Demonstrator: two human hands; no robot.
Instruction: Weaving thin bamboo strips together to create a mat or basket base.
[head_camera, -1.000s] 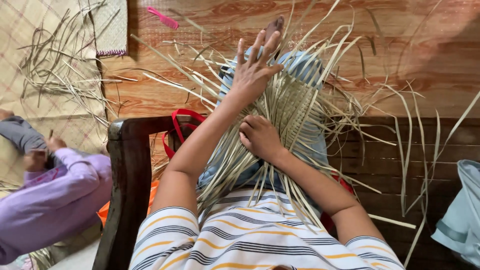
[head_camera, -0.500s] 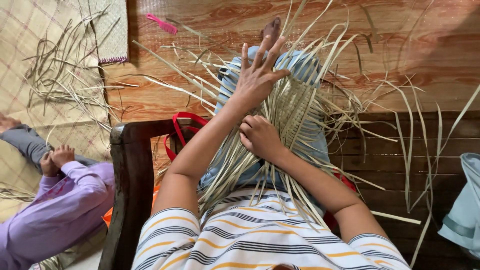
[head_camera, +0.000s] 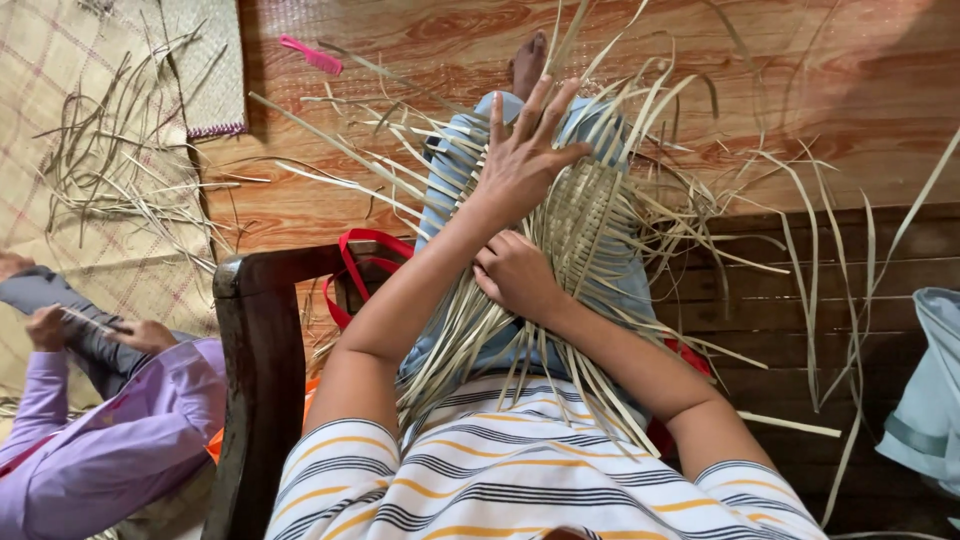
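Right hand (head_camera: 515, 275): curled closed on loose straw strips at the near edge of the woven straw mat (head_camera: 585, 225), resting on the lap.
Left hand (head_camera: 525, 155): just beyond the right hand, fingers spread wide, palm pressed flat on the weave, gripping nothing.
Woven straw mat: under both hands, across the blue-trousered leg; unwoven strips fanning outward all round.
Chair arm (head_camera: 255, 380): dark wood, left of the hands.
Pink comb (head_camera: 312, 54): on the wooden floor, far beyond and left.
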